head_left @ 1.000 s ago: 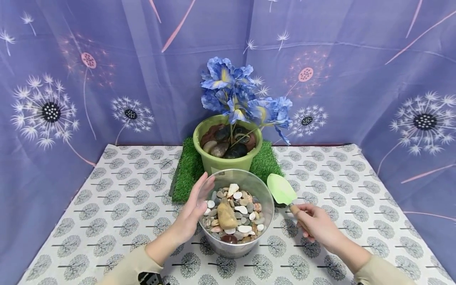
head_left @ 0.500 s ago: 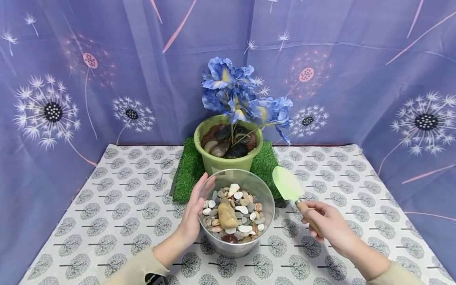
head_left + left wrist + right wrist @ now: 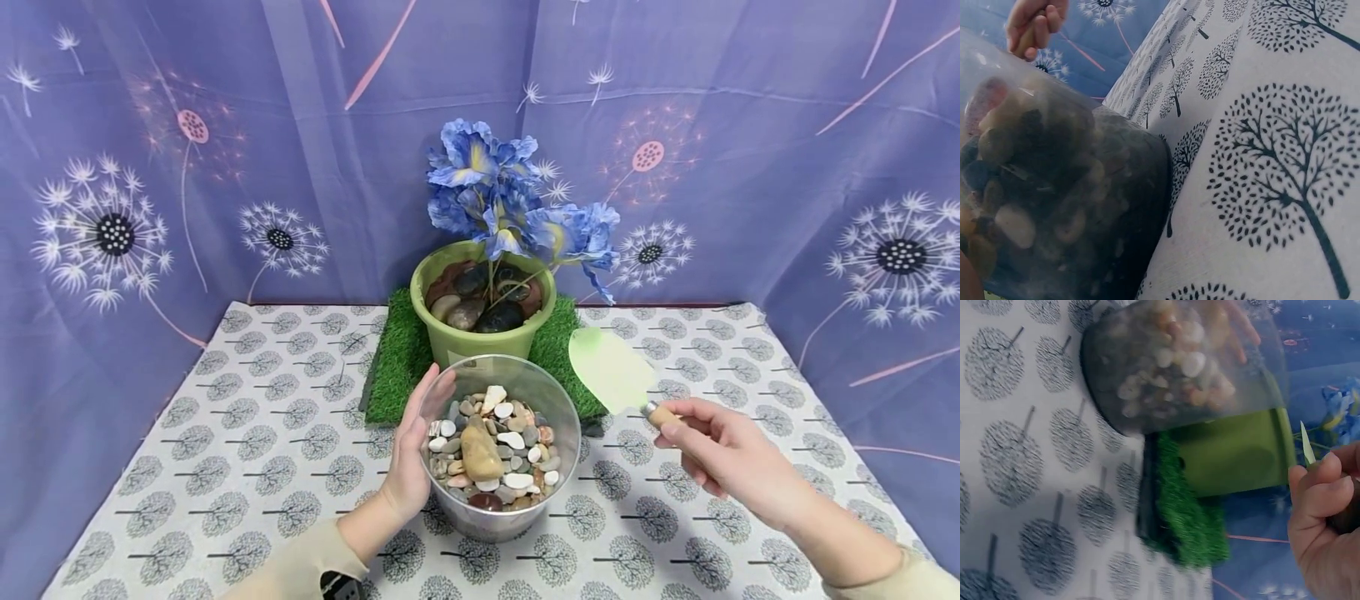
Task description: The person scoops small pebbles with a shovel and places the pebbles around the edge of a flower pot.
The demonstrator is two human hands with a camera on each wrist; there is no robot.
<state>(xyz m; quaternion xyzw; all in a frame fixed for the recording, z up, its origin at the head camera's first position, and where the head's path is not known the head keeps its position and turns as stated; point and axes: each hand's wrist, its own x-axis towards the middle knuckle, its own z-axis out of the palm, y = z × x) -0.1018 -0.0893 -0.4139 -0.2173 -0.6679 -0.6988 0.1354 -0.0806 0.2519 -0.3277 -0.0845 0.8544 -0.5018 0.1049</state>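
Holding the little scoop up beside the bucket of pebbles

The right hand (image 3: 723, 457) is pinching the wooden handle of the small pale green plastic scoop (image 3: 609, 369), lifting its blade in the air just right of the clear round plastic bucket of small mixed pebbles (image 3: 498, 446); the left hand (image 3: 411, 447) is lying flat with straight fingers against the bucket's left side; the bucket is standing on the white tree-print tablecloth (image 3: 247, 442), just in front of the green plastic flower pot with blue cloth flowers (image 3: 482, 312) on the square green grass mat (image 3: 395, 358); to scoop well, I think the blade should be tipping down and sliding in slowly, with the bucket being held steady so no pebbles are spilling.
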